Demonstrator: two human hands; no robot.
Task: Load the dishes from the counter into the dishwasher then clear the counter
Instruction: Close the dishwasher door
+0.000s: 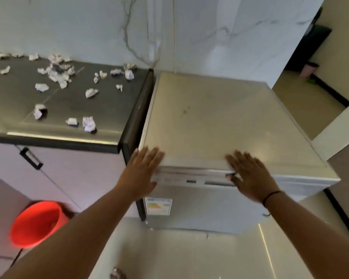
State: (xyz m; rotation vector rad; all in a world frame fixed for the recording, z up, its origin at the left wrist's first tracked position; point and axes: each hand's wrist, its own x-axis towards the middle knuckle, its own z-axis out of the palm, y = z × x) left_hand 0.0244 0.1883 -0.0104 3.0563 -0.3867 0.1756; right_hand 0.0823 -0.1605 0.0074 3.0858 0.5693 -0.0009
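A silver freestanding dishwasher (210,121) stands to the right of the dark counter (73,109), its door closed against the body. My left hand (141,172) lies flat with fingers spread on the door's upper left corner. My right hand (250,176) presses flat on the door's top edge near the handle strip (195,172), a black band on its wrist. Neither hand holds anything. Several crumpled white paper balls (56,73) lie scattered over the counter. No dishes show on the counter.
A red bucket (36,222) stands on the floor below the counter, beside a pale cabinet door with a black handle (30,158). Marble wall behind. A doorway opens at the right, with a pink bin (308,69) beyond it.
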